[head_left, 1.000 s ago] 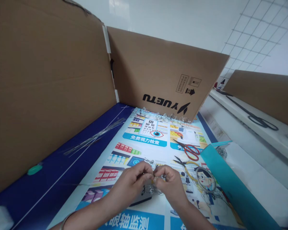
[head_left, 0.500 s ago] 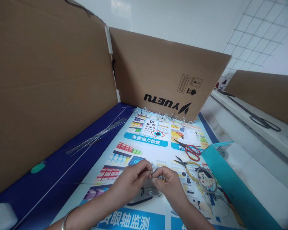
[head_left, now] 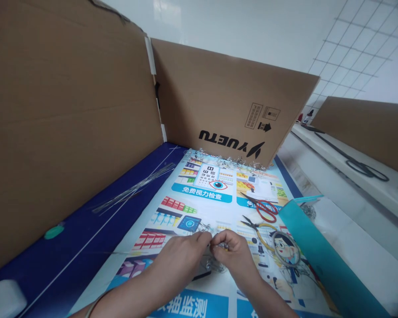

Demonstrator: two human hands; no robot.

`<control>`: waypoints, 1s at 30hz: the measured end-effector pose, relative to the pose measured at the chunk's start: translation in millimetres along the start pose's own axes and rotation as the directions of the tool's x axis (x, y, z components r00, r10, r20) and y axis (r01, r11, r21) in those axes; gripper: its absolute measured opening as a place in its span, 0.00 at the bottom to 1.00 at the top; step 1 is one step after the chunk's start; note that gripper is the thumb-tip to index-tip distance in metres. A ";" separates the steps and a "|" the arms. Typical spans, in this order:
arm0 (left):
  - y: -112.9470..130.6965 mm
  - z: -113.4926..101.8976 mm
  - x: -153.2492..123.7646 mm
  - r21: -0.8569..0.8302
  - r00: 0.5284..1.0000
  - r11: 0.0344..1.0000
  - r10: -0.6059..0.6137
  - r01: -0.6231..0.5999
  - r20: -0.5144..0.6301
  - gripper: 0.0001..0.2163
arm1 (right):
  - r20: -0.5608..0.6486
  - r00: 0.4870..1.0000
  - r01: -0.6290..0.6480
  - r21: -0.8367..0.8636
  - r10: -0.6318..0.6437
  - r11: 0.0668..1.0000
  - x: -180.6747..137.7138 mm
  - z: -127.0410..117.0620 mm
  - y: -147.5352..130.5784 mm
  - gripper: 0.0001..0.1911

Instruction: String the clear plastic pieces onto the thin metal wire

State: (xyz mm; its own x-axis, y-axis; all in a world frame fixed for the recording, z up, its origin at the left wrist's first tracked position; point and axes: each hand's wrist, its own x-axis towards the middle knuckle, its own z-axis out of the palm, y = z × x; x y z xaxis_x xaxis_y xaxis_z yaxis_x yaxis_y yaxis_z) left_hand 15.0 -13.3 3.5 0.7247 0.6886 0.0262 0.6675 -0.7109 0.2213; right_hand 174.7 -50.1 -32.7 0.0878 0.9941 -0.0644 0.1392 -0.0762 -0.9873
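My left hand [head_left: 183,255] and my right hand [head_left: 232,251] meet fingertip to fingertip low in the middle, both closed in a pinch. Thin silvery wire with clear bits [head_left: 204,227] pokes out beyond the left fingers, whose tips are hidden behind the back of the hand. The right thumb and forefinger press together on part of the same wire work, though its exact shape is too fine to make out. Just under the hands, more tangled silvery wire [head_left: 219,266] lies on the printed sheet [head_left: 199,212].
Red-handled scissors [head_left: 265,210], yellow-handled cutters [head_left: 260,229] and a wire coil [head_left: 287,249] lie at right, beside a teal box edge [head_left: 331,260]. Straight wires [head_left: 135,187] lie at left. Small wire pieces [head_left: 232,163] line the far cardboard wall [head_left: 232,97].
My left hand has turned over so that its back faces up, hiding its fingertips. The right hand stays nearly in place, still pinching.
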 end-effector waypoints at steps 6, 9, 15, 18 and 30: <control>-3.6 6.0 2.3 -0.148 0.995 0.987 -0.078 0.068 -0.062 0.07 | -0.008 0.999 0.048 -0.112 -0.049 0.993 -1.1 -0.6 -8.4 0.04; -6.9 9.5 4.0 -0.302 0.992 0.950 -0.109 0.083 -0.070 0.06 | -0.087 0.980 0.136 -0.377 -0.181 0.916 -1.7 -4.7 -14.2 0.05; -9.8 14.5 5.4 -0.510 0.989 0.856 -0.133 0.082 -0.063 0.07 | -0.068 0.995 0.025 -0.511 -0.070 0.859 -5.0 -9.8 -18.7 0.03; -8.1 14.1 4.9 -0.555 0.989 0.827 -0.139 0.087 -0.053 0.08 | -0.064 0.995 0.032 -0.502 -0.074 0.864 -7.3 -7.6 -22.8 0.03; -2.3 12.2 2.9 -0.696 0.986 0.706 -0.165 0.129 0.015 0.05 | -0.071 0.988 0.083 -0.504 -0.137 0.860 -11.8 -1.3 -21.4 0.05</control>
State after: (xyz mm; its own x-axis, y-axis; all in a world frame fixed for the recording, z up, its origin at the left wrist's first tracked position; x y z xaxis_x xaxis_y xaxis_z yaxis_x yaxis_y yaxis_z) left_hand 17.7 -11.3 -8.9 0.6069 0.7944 -0.0255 0.4457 -0.3136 0.8385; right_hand 172.0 -60.3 -10.7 0.1375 0.9871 0.0820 0.6238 -0.0220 -0.7813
